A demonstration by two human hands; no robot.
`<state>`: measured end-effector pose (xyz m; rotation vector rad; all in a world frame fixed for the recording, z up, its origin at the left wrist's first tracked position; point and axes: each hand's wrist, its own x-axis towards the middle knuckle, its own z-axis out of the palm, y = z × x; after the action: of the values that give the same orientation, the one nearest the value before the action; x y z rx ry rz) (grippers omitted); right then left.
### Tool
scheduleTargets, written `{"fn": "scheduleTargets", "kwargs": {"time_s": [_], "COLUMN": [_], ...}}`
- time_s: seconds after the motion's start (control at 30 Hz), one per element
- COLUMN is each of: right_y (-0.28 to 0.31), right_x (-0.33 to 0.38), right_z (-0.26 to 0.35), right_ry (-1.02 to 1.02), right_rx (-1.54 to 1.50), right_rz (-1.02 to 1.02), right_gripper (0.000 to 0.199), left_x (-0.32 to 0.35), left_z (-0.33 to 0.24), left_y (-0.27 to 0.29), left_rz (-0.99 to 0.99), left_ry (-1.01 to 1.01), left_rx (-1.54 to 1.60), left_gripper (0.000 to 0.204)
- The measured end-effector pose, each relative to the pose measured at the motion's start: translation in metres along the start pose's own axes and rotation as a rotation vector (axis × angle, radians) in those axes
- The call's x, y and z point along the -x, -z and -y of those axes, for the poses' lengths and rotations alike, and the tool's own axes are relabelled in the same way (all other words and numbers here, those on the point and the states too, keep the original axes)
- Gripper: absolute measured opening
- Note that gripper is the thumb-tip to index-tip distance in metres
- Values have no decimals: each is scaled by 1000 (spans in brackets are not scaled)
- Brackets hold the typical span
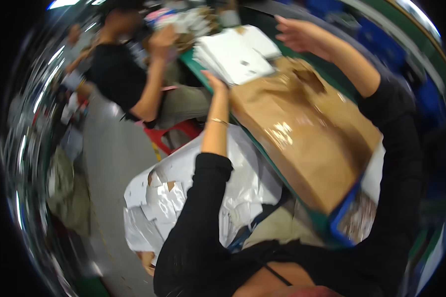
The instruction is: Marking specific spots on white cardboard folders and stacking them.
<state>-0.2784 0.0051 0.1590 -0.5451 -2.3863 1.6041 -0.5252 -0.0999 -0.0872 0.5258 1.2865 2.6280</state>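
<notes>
A stack of flat white pieces [230, 57], perhaps card or envelopes, lies on the green work table at its far part. Beside the stack's near left edge is my left hand [216, 84], fingers stretched out; whether it touches the stack I cannot tell. My right hand [301, 35] hovers past the stack's right side, fingers apart and slightly blurred, holding nothing. Between my forearms lies a large brown paper sheet or bag [302, 143], creased, with shiny tape across it and a torn, folded far end.
Left of the table sits a big white plastic sack [248, 173] with white scraps on it. A blue-rimmed bin [338, 222] stands at the near right. Another person [119, 74] sits at the far left by a red stool [171, 136]. Blue crates [381, 42] line the right.
</notes>
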Motion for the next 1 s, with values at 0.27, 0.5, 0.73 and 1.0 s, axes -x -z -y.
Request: {"fn": "scheduleTargets", "kwargs": {"time_s": [0.27,0.5,0.73,1.0], "right_y": [22,25,34,51], "right_x": [384,518,498,467], "right_z": [64,-81,-184,-232], "right_ry": [156,-145,-546,-816], "right_rx": [352,490,781,665], "right_rz": [-156,-639,-637,-607], "right_gripper": [68,38,35,43], "left_x": [19,161,302,440], "left_z": [-23,-99,-175,-33], "left_y": [-29,-35,-159,-310], "left_rz": [88,17,388,1285], "left_ry": [234,-123,-431,176], "left_rx": [106,157,87,-984], "left_gripper": [88,58,28,59]}}
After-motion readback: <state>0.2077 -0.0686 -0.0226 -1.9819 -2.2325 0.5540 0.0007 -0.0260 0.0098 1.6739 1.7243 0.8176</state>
